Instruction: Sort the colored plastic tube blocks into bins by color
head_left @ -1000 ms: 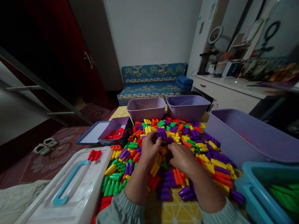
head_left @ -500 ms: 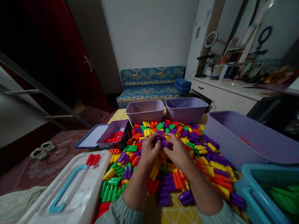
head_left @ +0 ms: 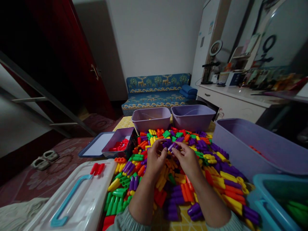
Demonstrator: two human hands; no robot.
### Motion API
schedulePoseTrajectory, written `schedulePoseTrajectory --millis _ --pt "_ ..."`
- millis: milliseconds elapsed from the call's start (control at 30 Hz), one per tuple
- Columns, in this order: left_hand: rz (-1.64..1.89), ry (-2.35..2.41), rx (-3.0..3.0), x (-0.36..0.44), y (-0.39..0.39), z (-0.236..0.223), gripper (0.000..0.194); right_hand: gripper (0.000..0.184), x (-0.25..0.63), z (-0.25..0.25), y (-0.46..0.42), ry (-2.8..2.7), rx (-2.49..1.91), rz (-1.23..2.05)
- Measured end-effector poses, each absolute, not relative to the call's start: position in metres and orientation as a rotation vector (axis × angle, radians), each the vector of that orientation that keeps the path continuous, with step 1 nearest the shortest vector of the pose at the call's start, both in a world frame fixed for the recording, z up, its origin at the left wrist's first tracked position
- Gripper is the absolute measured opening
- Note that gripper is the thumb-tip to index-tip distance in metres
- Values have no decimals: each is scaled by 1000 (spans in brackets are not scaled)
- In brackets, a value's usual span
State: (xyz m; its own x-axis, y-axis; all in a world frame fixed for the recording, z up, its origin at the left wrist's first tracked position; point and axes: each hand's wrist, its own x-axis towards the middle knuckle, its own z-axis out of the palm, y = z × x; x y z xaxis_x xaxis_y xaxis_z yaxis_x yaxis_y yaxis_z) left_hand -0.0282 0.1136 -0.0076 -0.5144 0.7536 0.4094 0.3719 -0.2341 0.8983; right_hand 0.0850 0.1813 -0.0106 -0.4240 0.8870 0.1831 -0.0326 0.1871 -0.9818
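My left hand [head_left: 154, 160] and my right hand [head_left: 187, 158] meet above the middle of a pile of plastic building blocks [head_left: 139, 157]. Between their fingertips are purple blocks [head_left: 172, 147] made of short joined tubes. Fingers of both hands are closed in a pinch on this purple piece; whether it is one block or two joined ones I cannot tell. Loose blocks in yellow, orange, green, red and purple lie under and around both wrists, some in small joined groups.
Two purple bins [head_left: 151, 119] stand at the table's far edge. A larger purple bin [head_left: 255, 146] and a blue tub [head_left: 269, 205] with green blocks are at right. At left are a box [head_left: 106, 148] with red pieces and a white lid [head_left: 79, 192] with a blue handle.
The view has tipped slightly, so the scene sits a little lower. Both hands stay together over the pile; the purple blocks have turned and tilted a little between the fingers.
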Motion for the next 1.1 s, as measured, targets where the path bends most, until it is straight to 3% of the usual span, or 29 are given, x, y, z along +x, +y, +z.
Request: schedulePoseTrajectory --millis 300,700,867,1100 --pt "1826 1735 1363 -30 115 -11 26 37 80 -8 175 -1506 -808 1351" --pt "1935 1698 1310 -31 117 -15 27 21 87 8 165 -1639 -838 843" --pt "2231 1613 1364 -28 110 -12 11 16 82 -9 173 -1888 -951 972" --pt "2125 1946 1499 -32 110 -10 17 19 80 -18 173 -1951 -955 977"
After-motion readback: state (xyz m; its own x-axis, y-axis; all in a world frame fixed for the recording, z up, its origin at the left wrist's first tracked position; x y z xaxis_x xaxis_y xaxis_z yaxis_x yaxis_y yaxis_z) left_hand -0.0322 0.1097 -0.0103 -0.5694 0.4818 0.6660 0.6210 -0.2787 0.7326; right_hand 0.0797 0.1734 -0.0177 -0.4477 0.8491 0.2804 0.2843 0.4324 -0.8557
